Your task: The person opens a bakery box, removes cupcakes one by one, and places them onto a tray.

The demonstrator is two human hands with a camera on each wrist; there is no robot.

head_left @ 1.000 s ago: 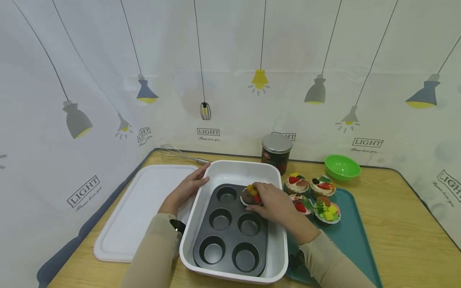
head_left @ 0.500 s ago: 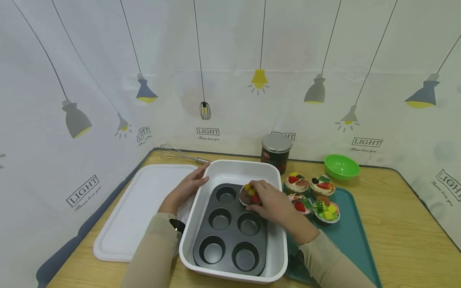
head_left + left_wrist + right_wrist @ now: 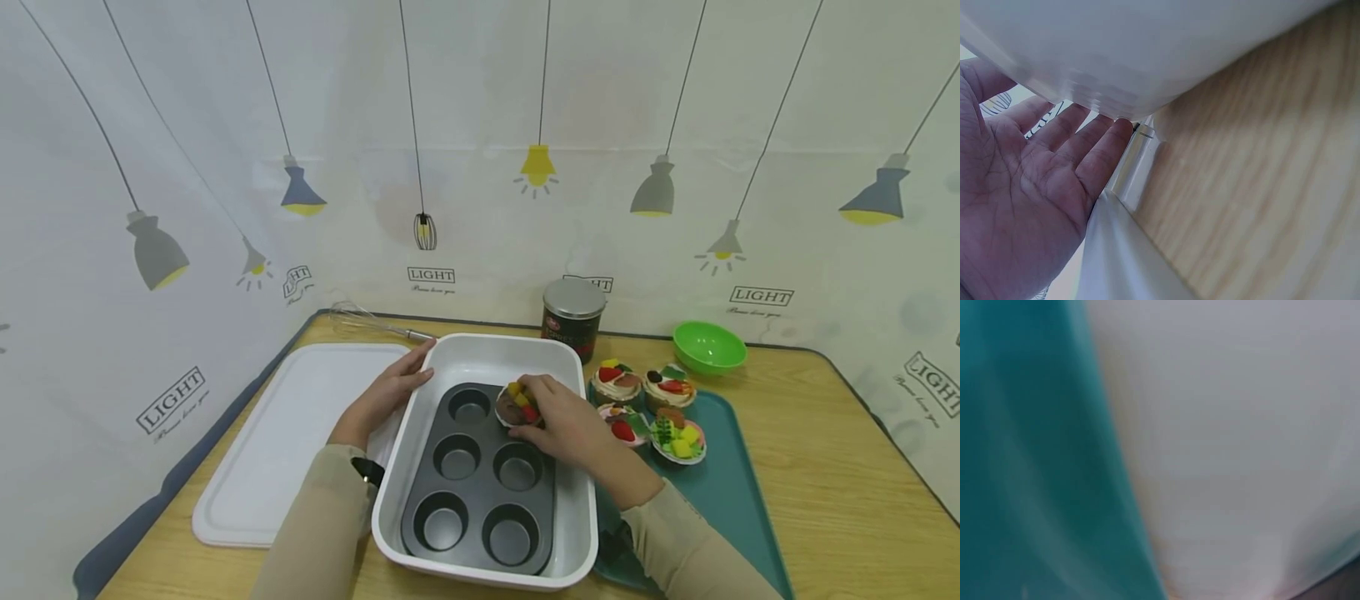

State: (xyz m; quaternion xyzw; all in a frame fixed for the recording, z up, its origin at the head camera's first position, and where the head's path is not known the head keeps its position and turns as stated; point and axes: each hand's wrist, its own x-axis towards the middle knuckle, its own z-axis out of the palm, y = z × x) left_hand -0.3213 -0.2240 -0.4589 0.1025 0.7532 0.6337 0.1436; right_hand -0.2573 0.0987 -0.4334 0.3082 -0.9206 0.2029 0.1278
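Observation:
In the head view my right hand (image 3: 573, 421) pinches a toy cupcake (image 3: 513, 408), brown on top with yellow and red pieces. It is at the back right cup of a dark muffin tin (image 3: 487, 467); fingers hide part of it. The tin lies inside a deep white baking dish (image 3: 390, 492). My left hand (image 3: 382, 400) touches the dish's left side near the back corner. From below, the left wrist view shows that left hand (image 3: 1029, 175) with fairly straight fingers against the dish's outer wall (image 3: 1129, 56). The right hand is out of the right wrist view.
Several decorated cupcakes (image 3: 648, 412) stand at the back of a teal tray (image 3: 727, 483) on the right. Behind are a dark tin (image 3: 573, 321) with a silver lid and a green bowl (image 3: 708, 346). A white board (image 3: 277, 450) and a whisk (image 3: 382, 321) lie left.
The right hand and its cupcake have shifted very slightly left over the back right cup, showing more of the brown top. The left hand stays at the dish.

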